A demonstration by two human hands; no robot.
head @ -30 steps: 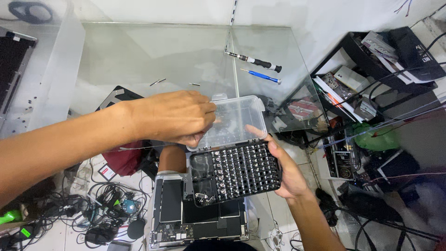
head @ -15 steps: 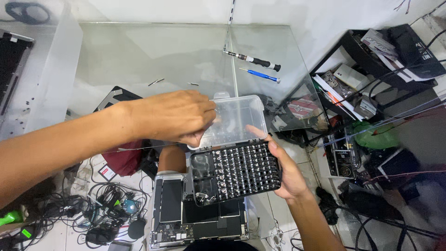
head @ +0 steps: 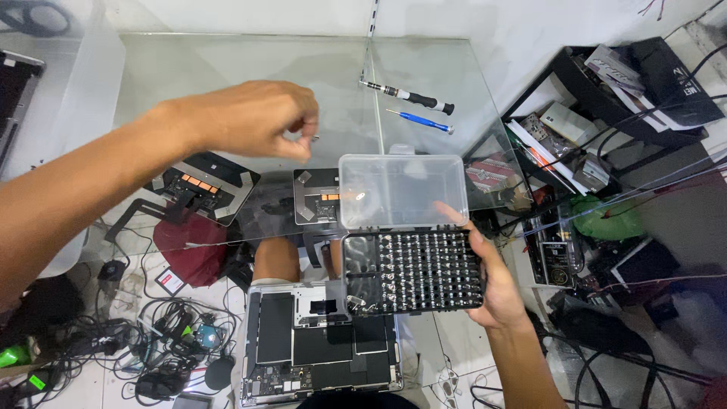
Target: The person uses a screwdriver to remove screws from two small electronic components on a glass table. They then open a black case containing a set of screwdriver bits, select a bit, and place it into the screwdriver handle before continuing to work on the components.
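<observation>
Right hand (head: 496, 284) cradling an open black plastic case of screwdriver bits (head: 413, 273) from beneath, fingers wrapped round its right edge, clear hinged lid (head: 401, 191) tipped up at twelve o'clock. Left hand (head: 257, 117) raised at ten o'clock from the case, well apart, fingertips pinched narrowly on a tiny metal bit (head: 315, 138). Directly below the case, at six o'clock, an opened grey laptop (head: 303, 348) with bare internals. Black-handled screwdriver (head: 409, 96) and blue-handled screwdriver (head: 420, 121) lying on the glass table (head: 227, 60) at twelve o'clock.
</observation>
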